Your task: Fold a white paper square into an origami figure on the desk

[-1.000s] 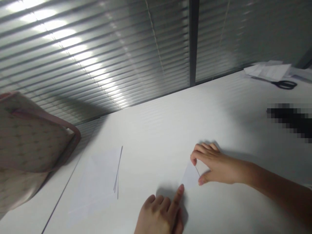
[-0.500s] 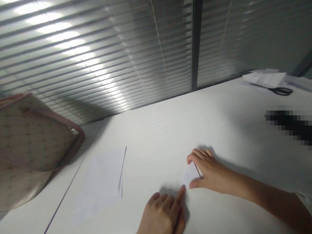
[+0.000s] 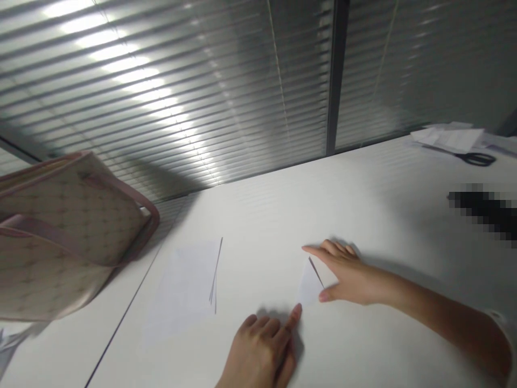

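Observation:
A small folded piece of white paper lies on the white table, with a raised dark edge along its right side. My left hand is at its lower corner, index finger stretched out and its tip touching the paper; the other fingers are curled and grip nothing visible. Around the right side of the paper, my right hand is open, thumb and index finger wide apart. The right thumb is close to the paper's lower right edge; whether it touches cannot be made out.
Several white paper sheets lie on the table to the left. A patterned bag with pink handles stands at far left. Black-handled scissors rest beside papers at far right, behind a blurred-out dark object. Window blinds border the back.
The fingers of my right hand have straightened and spread away from the paper's upper edge. My left index finger stays at the lower corner. The whole view has shifted slightly.

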Motion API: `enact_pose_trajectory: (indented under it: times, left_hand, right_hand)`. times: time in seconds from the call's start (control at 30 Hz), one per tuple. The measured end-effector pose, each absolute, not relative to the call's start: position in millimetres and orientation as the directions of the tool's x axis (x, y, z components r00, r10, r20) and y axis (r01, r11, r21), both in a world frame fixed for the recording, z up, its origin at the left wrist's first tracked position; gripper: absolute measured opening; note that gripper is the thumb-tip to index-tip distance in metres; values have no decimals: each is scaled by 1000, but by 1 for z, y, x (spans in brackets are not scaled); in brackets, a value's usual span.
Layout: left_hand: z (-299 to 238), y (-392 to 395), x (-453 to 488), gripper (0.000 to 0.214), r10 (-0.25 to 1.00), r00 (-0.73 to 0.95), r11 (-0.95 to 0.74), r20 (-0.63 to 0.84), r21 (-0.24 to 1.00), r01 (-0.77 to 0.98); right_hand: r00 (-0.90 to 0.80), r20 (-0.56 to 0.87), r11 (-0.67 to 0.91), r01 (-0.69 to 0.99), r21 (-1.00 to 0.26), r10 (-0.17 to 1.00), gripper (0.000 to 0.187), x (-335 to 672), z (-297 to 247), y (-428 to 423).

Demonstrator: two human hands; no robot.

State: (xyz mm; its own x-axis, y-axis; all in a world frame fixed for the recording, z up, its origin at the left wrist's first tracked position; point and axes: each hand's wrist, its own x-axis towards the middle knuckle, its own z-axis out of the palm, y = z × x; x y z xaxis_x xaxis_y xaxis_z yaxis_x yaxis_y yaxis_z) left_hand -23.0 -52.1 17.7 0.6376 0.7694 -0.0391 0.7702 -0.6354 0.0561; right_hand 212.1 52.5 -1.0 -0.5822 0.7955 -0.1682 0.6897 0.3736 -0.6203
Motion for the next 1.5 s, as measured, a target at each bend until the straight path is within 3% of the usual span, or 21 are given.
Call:
enact_pose_trajectory:
  times: [0.27, 0.33, 0.47, 0.63, 0.83, 0.9, 1.03, 1.2, 1.5]
  left_hand:
    - [17, -62, -22, 51, 778, 628, -628, -14, -11, 778]
    - [20, -59, -22, 50, 788, 613, -610, -50, 67, 789]
    - [18, -43, -24, 30, 903, 425, -408, 64, 438, 801]
    - [-5, -9, -12, 56, 940, 289, -341, 182, 555, 759]
    - [-7, 10, 4, 12, 958, 203, -286, 203, 730, 621]
    - [-2, 14, 6, 7, 967, 172, -252, 188, 790, 558]
    - [10, 19, 8, 12, 986, 101, -163, 132, 887, 431]
    - [20, 10, 13, 22, 997, 33, -75, 68, 961, 265]
    - [21, 1, 19, 31, 988, 130, 82, -80, 997, -11]
  right_hand:
    - [-608, -173, 377, 664, -645, 774, 81, 210, -1, 59]
    - [-608, -143, 379, 644, -665, 781, 75, 210, -4, 57]
    - [-581, -58, 374, 593, -713, 812, 64, 210, -9, 54]
    - [-543, 55, 379, 507, -774, 838, 62, 207, -11, 50]
    - [-498, 93, 304, 362, -881, 862, 43, 208, -15, 52]
    - [-503, 111, 291, 296, -910, 857, 39, 212, -11, 56]
    - [-538, 142, 287, 198, -937, 831, 12, 221, 3, 62]
    - [-572, 78, 134, 56, -989, 816, 25, 223, 10, 56]
    - [-662, -15, -169, -170, -971, 749, 37, 212, 3, 44]
